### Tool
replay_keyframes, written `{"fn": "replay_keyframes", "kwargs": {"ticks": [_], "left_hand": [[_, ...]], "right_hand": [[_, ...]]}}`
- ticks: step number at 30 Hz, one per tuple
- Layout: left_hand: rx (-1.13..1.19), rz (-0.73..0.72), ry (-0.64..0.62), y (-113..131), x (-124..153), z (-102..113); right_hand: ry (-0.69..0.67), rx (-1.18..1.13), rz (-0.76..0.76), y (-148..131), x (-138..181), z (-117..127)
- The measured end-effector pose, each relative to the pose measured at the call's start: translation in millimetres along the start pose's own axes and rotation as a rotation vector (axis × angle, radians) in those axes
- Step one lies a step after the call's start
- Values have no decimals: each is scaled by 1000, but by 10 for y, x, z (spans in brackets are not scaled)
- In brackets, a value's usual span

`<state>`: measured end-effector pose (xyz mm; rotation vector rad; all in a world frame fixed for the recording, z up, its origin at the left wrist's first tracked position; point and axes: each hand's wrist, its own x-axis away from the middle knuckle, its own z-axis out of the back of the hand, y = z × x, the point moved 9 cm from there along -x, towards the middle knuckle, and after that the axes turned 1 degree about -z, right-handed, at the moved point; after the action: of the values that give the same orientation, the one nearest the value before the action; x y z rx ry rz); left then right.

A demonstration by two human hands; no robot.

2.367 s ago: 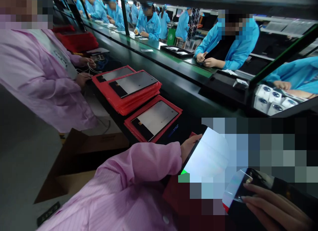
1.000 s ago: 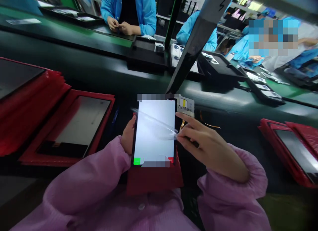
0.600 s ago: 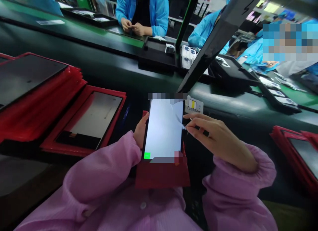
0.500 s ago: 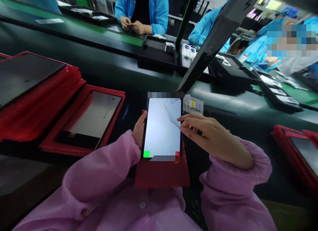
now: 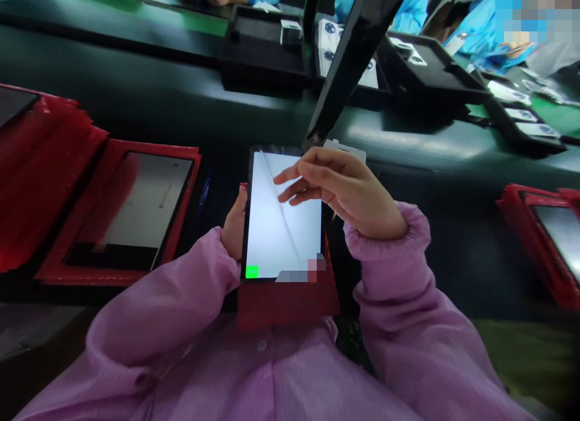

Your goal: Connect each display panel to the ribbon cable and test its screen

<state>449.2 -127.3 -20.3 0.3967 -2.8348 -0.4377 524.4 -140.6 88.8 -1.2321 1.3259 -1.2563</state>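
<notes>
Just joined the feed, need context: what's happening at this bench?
A person in pink holds a lit screen by its left edge with the left hand, above a red tray. The right hand is over the screen's top, where a clear film looks creased. A second red tray lies to the left.

You can read no text here. The lit white rectangular screen [image 5: 281,221] shows only a plain green square [image 5: 252,272], and the small white cards [image 5: 516,114] on the far black tray [image 5: 537,144] are too small to read.
</notes>
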Motion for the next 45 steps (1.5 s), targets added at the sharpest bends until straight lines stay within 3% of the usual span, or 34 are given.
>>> {"fn": "replay_keyframes", "kwargs": {"ticks": [7,13,20,25,30,33,37,41,45], "left_hand": [[-23,-31,-3,24,-9,117],[-24,-36,115,38,3,304],[-8,69,-13,-78,51,32],[0,79,37,-65,65,41],[-21,114,97,-59,80,98],[-18,130,72,-56,85,87],[-42,112,22,-9,76,157],[-5,105,-22,16,72,220],[1,68,155,59,87,351]], "right_hand": [[127,-270,0,109,-94,131],[99,-291,16,60,-69,122],[56,-249,51,-9,-44,151],[133,14,75,-176,34,282],[402,730,138,-388,165,454],[465,964,133,-389,163,488],[379,970,162,-385,131,477],[164,945,259,-524,227,354],[22,1156,237,-596,398,336]]}}
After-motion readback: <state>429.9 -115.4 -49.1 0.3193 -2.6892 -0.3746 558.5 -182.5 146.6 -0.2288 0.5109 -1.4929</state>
